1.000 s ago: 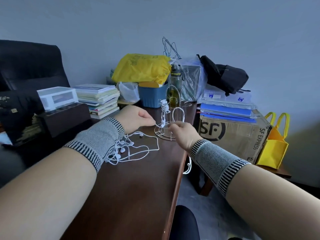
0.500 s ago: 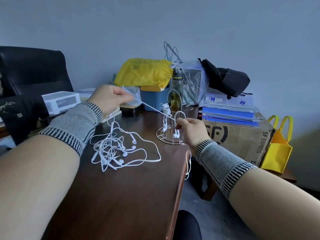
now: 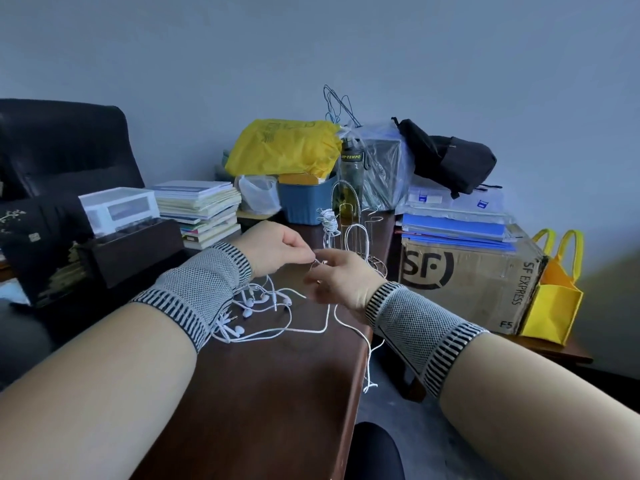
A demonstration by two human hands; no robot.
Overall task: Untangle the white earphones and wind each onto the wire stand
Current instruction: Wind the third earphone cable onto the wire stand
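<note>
White cord runs between our two hands, which meet just in front of the wire stand on the dark wooden bench. Our left hand pinches the cord at its fingertips, and our right hand grips the same strand right beside it, fingers curled round it. From there the cord loops down over the bench and its tail hangs off the right edge toward the floor. The tangle of white earphones lies near our left wrist, buds and thin plugs mixed together.

We judge the step in hand to be freeing one earphone for winding. To do it well, we should keep light tension between the hands, feed the strand a little at a time, and lift it away from the heap so no loop drags another bud along.

One hoop of the stand, on the left, already carries a bunched white coil; the hoops beside it look bare. The stand is thin, shiny metal bent into tall arches on a round base, so it may tip if we pull sideways.
</note>
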